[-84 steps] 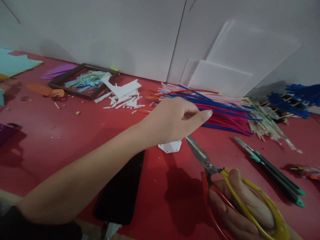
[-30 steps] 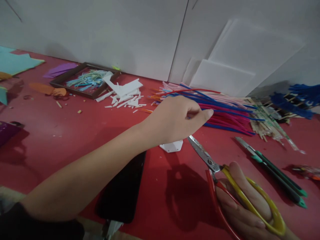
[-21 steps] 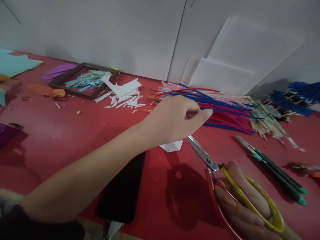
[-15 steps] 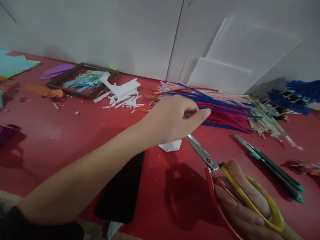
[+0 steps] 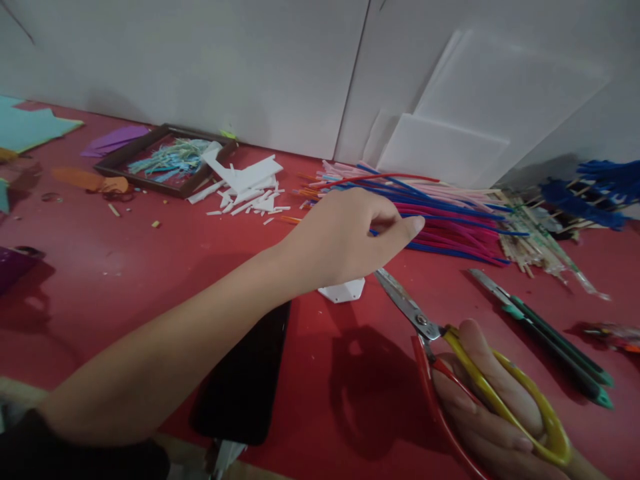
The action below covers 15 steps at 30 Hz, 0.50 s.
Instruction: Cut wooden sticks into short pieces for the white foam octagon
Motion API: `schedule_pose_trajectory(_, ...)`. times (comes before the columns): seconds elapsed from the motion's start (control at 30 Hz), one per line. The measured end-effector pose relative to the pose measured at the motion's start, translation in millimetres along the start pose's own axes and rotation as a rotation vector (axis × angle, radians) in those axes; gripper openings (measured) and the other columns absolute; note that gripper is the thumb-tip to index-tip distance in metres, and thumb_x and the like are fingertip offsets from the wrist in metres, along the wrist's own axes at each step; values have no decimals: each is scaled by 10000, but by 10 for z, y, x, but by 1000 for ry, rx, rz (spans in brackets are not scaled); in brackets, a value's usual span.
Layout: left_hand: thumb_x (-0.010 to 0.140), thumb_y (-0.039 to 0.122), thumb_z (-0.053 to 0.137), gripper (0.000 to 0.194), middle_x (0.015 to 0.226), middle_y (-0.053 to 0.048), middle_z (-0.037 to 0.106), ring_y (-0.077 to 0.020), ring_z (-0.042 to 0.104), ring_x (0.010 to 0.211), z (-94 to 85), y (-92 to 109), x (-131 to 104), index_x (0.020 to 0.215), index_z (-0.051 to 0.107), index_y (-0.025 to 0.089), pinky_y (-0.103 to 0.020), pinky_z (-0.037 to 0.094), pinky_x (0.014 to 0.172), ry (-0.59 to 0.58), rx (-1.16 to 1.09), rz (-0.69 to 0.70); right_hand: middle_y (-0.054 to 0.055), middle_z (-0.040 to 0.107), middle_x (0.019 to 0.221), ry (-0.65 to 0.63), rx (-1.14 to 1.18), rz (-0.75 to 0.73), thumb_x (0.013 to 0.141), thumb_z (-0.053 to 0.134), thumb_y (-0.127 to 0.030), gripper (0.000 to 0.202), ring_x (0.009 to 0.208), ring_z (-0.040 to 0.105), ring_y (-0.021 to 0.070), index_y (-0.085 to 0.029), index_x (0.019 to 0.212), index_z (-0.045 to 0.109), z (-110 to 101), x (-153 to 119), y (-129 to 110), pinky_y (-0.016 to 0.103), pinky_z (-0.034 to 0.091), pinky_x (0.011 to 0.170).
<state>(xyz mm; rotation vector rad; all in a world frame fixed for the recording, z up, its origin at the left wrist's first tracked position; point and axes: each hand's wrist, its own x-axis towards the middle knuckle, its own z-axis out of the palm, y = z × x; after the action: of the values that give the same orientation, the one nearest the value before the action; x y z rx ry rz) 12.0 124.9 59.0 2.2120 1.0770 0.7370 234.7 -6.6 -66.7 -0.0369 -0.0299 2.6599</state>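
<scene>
My right hand (image 5: 495, 400) grips a pair of scissors (image 5: 425, 323) with one yellow and one red handle, the blades pointing up and left. Over the middle of the table my left hand (image 5: 350, 233) is closed, thumb and fingers curled together at the right; whatever they pinch, if anything, is hidden. Just under that hand a white piece with small holes (image 5: 345, 291) shows in part. Behind it lies a bundle of blue, pink and red pipe cleaners (image 5: 450, 223). A black phone (image 5: 245, 373) rests beneath my left forearm.
White paper scraps (image 5: 250, 183) lie beside a dark frame (image 5: 145, 183) of thin strips on the red table (image 5: 175, 253). Green and black cutters (image 5: 545, 340) are at the right, wooden sticks (image 5: 535, 240) behind them. White sheets (image 5: 445, 150) lean on the wall.
Almost nothing differs: the view has shifted very slightly, while both hands and the scissors keep their pose.
</scene>
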Motion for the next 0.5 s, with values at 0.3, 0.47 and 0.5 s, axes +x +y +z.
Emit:
schedule_pose_trajectory(0.3, 948, 333, 485, 423, 516, 57, 300, -85, 269, 517, 5, -13, 7, 559, 456, 170, -299, 173, 548, 5, 25, 16, -128, 483, 456, 17, -58, 34, 719, -46, -877, 908, 194, 374, 14, -166, 856, 501, -12, -27, -38, 209, 437, 339)
schedule_pose_trajectory(0.47, 937, 334, 509, 400, 502, 45, 388, -87, 333, 494, 4, -3, 1, 579, 540, 157, -287, 211, 526, 5, 31, 8, -165, 284, 303, 626, -385, 162, 665, -124, -902, 831, 99, 139, 35, -233, 724, 366, 102, -91, -67, 196, 300, 213)
schedule_pose_trajectory(0.5, 936, 335, 509, 397, 506, 40, 413, -88, 355, 498, 3, -7, 3, 585, 552, 155, -280, 231, 527, 6, 31, 6, -164, 265, 290, 655, -412, 164, 657, -139, -900, 829, 94, 123, 38, -235, 708, 353, 145, -69, -68, 200, 287, 204)
